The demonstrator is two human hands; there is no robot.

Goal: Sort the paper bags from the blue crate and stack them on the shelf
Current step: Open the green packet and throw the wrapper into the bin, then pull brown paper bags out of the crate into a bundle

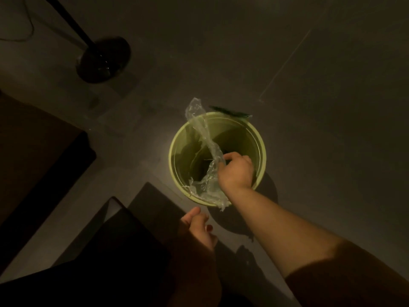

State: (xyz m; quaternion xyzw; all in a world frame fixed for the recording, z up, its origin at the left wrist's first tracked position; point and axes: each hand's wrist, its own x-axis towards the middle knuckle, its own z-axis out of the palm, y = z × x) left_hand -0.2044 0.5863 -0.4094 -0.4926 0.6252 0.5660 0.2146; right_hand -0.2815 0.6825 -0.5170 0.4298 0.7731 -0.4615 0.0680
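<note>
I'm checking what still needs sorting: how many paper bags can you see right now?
0. No paper bag shows in this dim view. The right hand grips a clear plastic wrapper over the green bucket; the left hand holds nothing. Dark corners may hide some.

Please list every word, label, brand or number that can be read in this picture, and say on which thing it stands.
None can be read: no text shows on the green bucket, on the clear plastic wrap gripped by the right hand, or on the black stand base. The picture is dim.

Pale green bucket [261,149]; clear crinkled plastic wrap [208,147]; black stand base [104,59]; grey floor [309,85]; brown sleeve [354,278].
</note>
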